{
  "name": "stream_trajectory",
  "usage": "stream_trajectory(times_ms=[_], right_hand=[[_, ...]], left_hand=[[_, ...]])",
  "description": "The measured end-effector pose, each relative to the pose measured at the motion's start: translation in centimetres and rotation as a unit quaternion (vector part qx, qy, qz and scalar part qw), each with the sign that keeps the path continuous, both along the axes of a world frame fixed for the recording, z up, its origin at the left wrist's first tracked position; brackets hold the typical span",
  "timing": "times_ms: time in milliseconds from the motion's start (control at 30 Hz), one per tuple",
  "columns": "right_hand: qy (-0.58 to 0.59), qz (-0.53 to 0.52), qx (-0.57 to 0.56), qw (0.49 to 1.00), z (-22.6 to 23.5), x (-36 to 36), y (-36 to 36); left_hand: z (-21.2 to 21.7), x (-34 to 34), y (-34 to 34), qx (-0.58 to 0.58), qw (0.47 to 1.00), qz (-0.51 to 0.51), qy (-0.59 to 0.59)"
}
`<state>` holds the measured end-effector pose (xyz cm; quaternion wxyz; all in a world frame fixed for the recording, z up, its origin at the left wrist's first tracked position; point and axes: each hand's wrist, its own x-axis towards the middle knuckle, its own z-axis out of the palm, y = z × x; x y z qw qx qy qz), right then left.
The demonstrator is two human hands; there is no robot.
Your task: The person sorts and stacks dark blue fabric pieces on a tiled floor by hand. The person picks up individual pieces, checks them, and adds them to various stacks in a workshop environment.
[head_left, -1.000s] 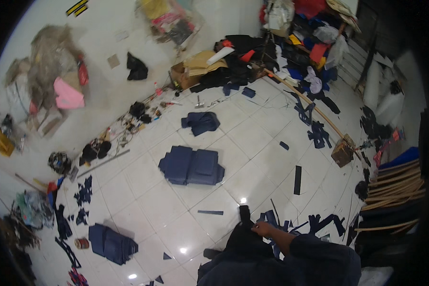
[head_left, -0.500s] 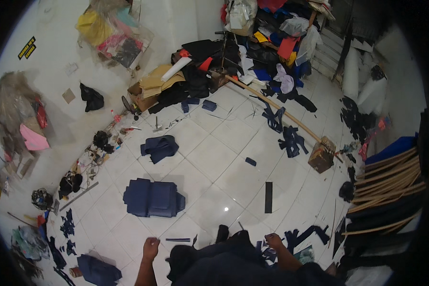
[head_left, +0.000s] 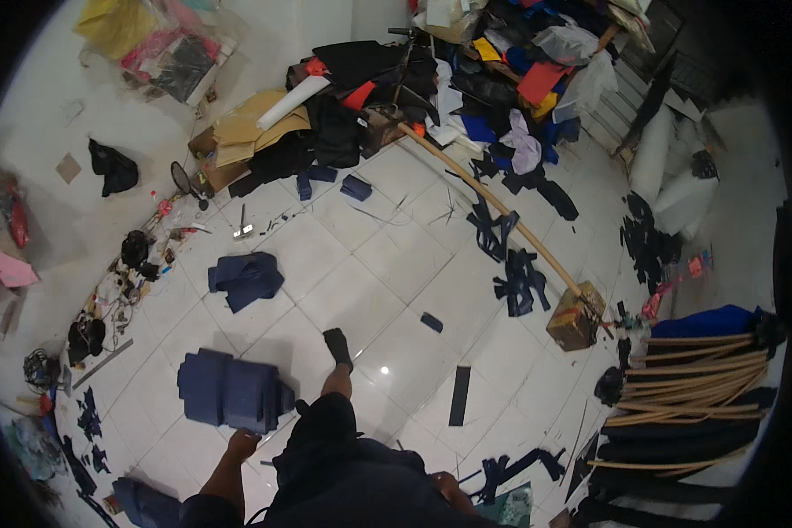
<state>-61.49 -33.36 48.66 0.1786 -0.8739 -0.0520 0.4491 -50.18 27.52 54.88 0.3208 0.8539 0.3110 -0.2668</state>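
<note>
- Primary item: stack of navy panels (head_left: 233, 390), placed on the white tiled floor (head_left: 361, 290), forward and left of the person's body.
- Orientation: long axis runs left to right, dipping slightly toward the right. The narrower, stepped end points right.
- Construction: flat, matte sheet pieces in two blocky sections side by side; mostly straight edges, notched outline.
- Left hand (head_left: 245, 440): at the near edge of the stack, toward its right end. Contact cannot be confirmed. Whether its fingers are apart or together cannot be told.
- Right hand (head_left: 446, 484): close against the dark clothing, well apart from the stack. Finger state cannot be told. Navy scraps (head_left: 493, 475), cut in irregular strips, lie near it to the right.
- Foot (head_left: 338, 348): dark-covered, right of the stack, toes directed away from the body.
- Folded navy piece (head_left: 246, 280): beyond the stack; soft, irregular outline.
- Black strip (head_left: 458, 396): flat, narrow rectangle, long axis running away from the person.
- Pole (head_left: 493, 207): tan, round, set diagonally, its near end at a boxy brown block (head_left: 574, 319).
</note>
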Motion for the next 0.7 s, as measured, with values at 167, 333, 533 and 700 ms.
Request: stream_trajectory(times_ms=[167,333,533,700], right_hand=[[0.020,-0.428,0.096,0.898,-3.3,5.9,-8.3],[-0.021,-0.462,0.114,0.879,10.2,38.9,7.1],[-0.089,-0.179,0.170,0.965,21.3,64.2,15.1],[-0.062,0.148,0.097,0.982,17.6,78.9,14.5]], left_hand=[[-9.3,8.9,2.3,-0.033,0.903,-0.428,0.005],[1.9,34.2,2.2,-0.062,0.976,-0.167,-0.128],[9.7,52.5,-7.4,-0.156,0.979,-0.012,-0.128],[7.2,56.5,-13.9,-0.172,0.983,-0.028,-0.057]])
